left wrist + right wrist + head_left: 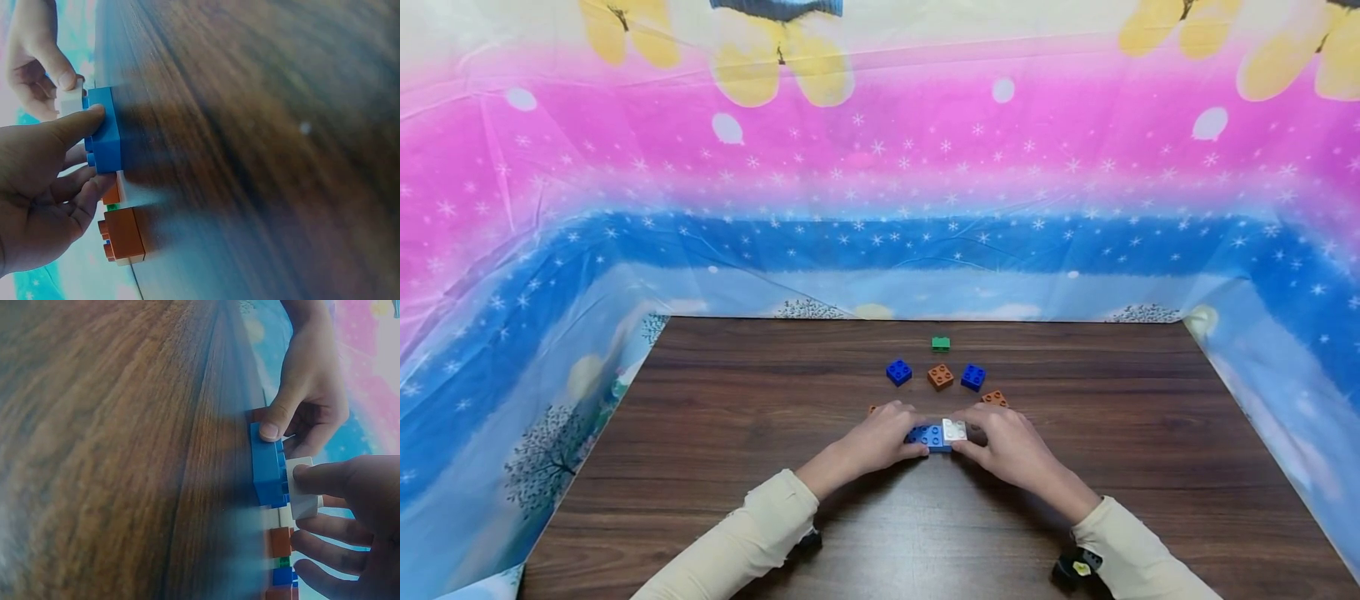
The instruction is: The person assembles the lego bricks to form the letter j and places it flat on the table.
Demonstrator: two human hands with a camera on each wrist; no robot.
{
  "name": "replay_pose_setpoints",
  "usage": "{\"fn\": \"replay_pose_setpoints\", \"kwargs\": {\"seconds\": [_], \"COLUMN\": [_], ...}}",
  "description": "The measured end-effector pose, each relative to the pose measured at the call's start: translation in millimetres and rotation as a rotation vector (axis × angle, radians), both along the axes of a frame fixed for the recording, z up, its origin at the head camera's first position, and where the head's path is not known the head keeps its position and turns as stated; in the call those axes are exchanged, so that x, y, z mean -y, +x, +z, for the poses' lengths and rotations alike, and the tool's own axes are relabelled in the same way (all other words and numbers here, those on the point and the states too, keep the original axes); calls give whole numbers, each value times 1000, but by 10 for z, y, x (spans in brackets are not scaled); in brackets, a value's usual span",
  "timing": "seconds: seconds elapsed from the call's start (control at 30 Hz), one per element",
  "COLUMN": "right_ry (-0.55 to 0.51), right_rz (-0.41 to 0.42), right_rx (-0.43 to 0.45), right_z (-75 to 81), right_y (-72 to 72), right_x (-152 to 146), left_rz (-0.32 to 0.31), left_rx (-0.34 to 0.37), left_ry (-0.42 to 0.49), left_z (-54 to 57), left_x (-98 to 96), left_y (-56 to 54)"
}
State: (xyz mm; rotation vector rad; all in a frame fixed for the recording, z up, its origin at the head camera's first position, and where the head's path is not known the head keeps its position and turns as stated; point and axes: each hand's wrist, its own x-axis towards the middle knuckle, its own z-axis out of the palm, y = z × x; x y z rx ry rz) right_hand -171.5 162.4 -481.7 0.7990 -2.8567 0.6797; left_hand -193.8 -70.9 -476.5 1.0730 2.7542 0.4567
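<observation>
Holding a light blue brick (931, 443) by its left end with the left hand (883, 435), with the thumb (78, 125) on the near side and the fingers (90, 194) bent round it. Pinching a white brick (954, 430) with the right hand (1013, 442), with the thumb in front, one finger behind and the rest spread loose. Holding the white brick on the right part of the light blue brick, with blue bumps showing between them. Holding both near the middle of the brown worktop (700, 433), either on it or just over it, cannot tell which. Can see a row farther back, with a dark blue brick (898, 372), an orange brick (940, 377) and a second dark blue brick (973, 377). Can see a green brick (941, 343) behind that row. Can see a second orange brick (995, 399) just past the right hand, partly covered, and a third orange brick (124, 234) past the left hand, mostly hidden in the head view. Wearing pale sleeves (767, 517), with a bright snowflake cloth (880, 242) around the back and sides.
</observation>
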Motion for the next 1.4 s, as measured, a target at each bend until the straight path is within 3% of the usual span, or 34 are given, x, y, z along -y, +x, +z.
{"fn": "replay_pose_setpoints", "kwargs": {"seconds": [0.5, 1.0, 1.4], "right_ry": [25, 85, 32], "right_rz": [19, 5, 2], "right_rx": [-1, 9, -6], "right_z": [-4, 10, -31], "right_y": [-30, -15, -26], "right_x": [-9, 49, 46], "left_rz": [-3, 9, 7], "left_rx": [-19, 5, -9], "left_ry": [23, 17, 17], "left_z": [-21, -18, -23], "left_x": [-2, 9, 5], "left_y": [-3, 3, -4]}}
